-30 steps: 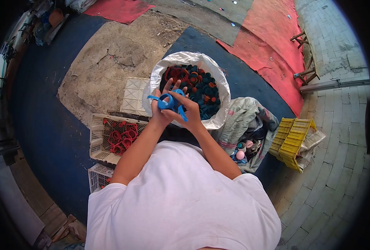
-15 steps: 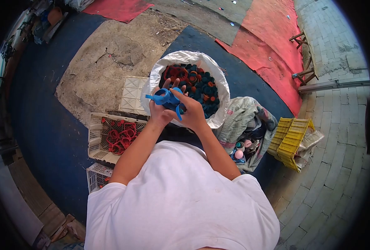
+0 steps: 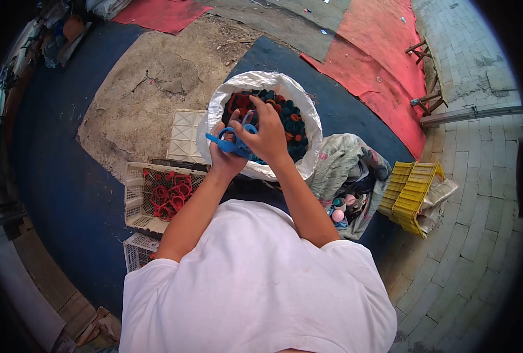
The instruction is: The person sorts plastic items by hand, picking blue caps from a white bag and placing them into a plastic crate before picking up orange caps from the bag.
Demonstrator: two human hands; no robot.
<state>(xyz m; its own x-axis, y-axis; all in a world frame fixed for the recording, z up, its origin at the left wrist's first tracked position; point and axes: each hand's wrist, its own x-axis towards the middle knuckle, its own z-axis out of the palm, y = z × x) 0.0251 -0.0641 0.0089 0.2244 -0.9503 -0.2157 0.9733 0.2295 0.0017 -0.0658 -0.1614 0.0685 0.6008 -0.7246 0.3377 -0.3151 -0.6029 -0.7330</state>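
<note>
Blue rings (image 3: 231, 145) lie strap-leftward, gripped by the left hand (image 3: 226, 162), the right hand (image 3: 268, 134) spread.

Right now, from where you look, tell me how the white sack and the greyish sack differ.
The white sack has a wide, round mouth; the greyish sack is slumped, with an uneven opening. The white sack holds many small pieces, mostly dark green, red and orange; the greyish sack holds a mixed jumble, including a round pink item. Both are open at the top.
</note>
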